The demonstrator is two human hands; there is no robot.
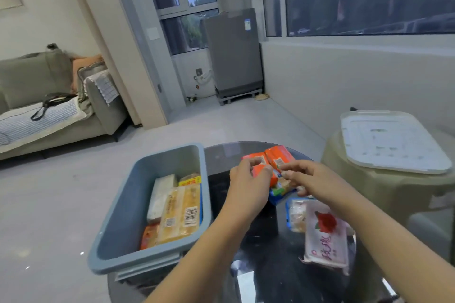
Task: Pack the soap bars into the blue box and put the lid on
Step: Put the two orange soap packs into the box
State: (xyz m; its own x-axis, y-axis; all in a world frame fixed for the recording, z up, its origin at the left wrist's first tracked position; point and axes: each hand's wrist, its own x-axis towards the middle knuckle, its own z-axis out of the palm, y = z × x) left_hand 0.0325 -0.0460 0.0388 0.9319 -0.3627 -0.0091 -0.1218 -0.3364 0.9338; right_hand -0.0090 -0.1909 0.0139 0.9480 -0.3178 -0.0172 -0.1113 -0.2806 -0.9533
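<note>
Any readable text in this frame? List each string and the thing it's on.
Nothing reads cleanly.
Pink-and-white soap pack: large pink handwritten-style characters, too blurred to quote.
Yellow soap pack in the blue box: barcode, QR code, small print, unreadable.
Small yellow pack behind it: red characters, too small.
Orange packs: labels blurred.
Grey appliance: blue-and-white sticker, unreadable.

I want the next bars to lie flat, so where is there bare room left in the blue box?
The blue box has bare floor along its left wall and far end, beside the white bar. Its right side is crowded with the yellow bar and an orange pack.
</note>
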